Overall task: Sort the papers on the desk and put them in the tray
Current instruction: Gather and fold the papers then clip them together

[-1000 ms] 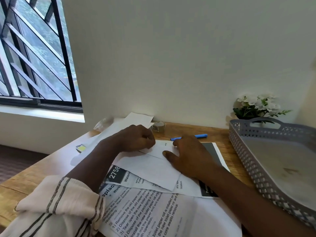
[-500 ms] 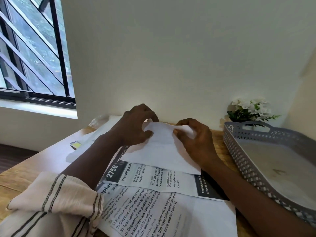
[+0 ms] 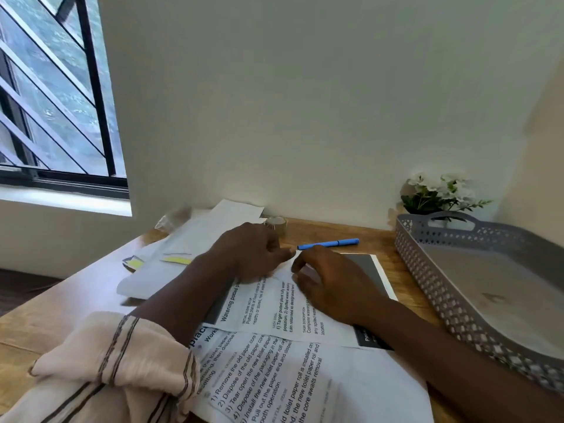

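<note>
Left hand (image 3: 250, 254) and right hand (image 3: 332, 282) meet at frame centre over the top edge of the "Watering potted plant" sheet (image 3: 271, 309). Left fingers are curled tight at the sheet's top corner and motion-blurred, so can't tell if they pinch it. Right fingers are bent, tips down on the paper, grip also unclear. That sheet overlaps the toilet-paper instruction sheet (image 3: 274, 383) at lower centre and a dark-printed sheet (image 3: 366, 270) under the right hand. Blank white sheets (image 3: 183, 239) lie left of centre with yellow sticky notes (image 3: 135, 263) beside them. Grey perforated tray (image 3: 442, 303) sits at right on the wooden desk (image 3: 320, 232), no papers inside. Blue pen (image 3: 328, 243) and tape roll (image 3: 276, 223) lie just behind the hands. White flowers (image 3: 439, 190) stand behind the tray. Striped sleeve (image 3: 106, 367) lower left.
</note>
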A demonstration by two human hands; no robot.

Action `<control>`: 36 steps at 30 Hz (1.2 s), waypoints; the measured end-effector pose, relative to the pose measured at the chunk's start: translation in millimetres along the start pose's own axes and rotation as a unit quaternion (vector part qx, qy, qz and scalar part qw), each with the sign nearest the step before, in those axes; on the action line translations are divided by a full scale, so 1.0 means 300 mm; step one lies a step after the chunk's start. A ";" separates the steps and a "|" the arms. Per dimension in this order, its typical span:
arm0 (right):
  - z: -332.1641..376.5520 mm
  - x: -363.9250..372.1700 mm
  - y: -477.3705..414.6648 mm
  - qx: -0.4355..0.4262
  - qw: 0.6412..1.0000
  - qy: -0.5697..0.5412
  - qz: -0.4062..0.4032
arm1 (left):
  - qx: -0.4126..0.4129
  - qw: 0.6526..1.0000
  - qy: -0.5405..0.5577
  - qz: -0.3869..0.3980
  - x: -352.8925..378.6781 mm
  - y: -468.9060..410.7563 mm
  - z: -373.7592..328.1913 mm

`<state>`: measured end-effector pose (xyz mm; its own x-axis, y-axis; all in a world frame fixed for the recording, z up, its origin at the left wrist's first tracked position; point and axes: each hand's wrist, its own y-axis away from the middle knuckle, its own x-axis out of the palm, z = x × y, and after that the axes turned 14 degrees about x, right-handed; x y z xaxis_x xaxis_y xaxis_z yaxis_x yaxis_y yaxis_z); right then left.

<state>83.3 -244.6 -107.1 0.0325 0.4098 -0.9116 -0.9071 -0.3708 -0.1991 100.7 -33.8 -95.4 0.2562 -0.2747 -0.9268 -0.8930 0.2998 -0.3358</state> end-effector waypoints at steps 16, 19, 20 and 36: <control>-0.008 0.018 0.001 -0.010 0.988 0.126 0.095 | -0.205 0.964 -0.161 -0.050 0.031 0.033 0.155; 0.014 0.002 0.027 0.007 0.989 0.144 0.024 | -0.195 0.964 -0.170 -0.066 0.030 0.030 0.151; 0.020 -0.003 0.032 0.009 0.989 0.146 -0.002 | -0.197 0.962 -0.175 -0.074 0.023 0.031 0.149; -0.022 -0.005 0.002 0.099 0.991 0.024 -0.091 | -0.333 0.939 -0.074 -0.048 -0.050 0.082 0.241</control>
<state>85.4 -251.0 -108.1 0.2180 0.4135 -0.8840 -0.9490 -0.1217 -0.2909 101.6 43.7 -102.0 0.3527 -0.1258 -0.9273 -0.8834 -0.3715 -0.2856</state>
